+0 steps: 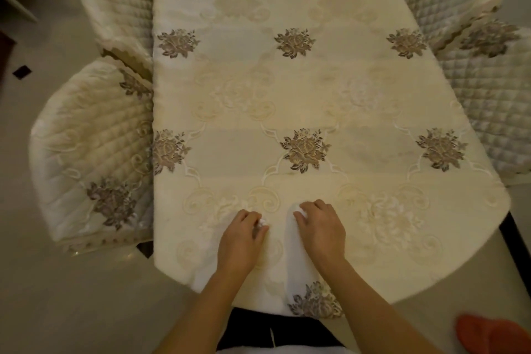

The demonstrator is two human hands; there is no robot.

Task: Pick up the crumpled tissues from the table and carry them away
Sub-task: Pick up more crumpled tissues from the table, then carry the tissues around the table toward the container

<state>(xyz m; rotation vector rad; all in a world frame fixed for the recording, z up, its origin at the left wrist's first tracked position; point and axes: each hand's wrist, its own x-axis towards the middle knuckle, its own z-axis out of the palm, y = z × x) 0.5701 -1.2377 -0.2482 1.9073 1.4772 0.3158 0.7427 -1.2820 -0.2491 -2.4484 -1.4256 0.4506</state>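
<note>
Both my hands rest near the front edge of the table (316,89), which wears a cream cloth with embroidered brown flowers. My left hand (241,236) has its fingers curled around a small white crumpled tissue (262,222) that peeks out at the fingertips. My right hand (320,227) presses its fingers on the far end of a longer white tissue (297,261) that stretches back along the cloth toward me, under my wrist. Most of the small tissue is hidden inside my left hand.
Two quilted cream chairs (89,146) stand along the table's left side and two more (488,89) along the right. An orange slipper (494,333) lies on the floor at the bottom right. Pale floor surrounds the table.
</note>
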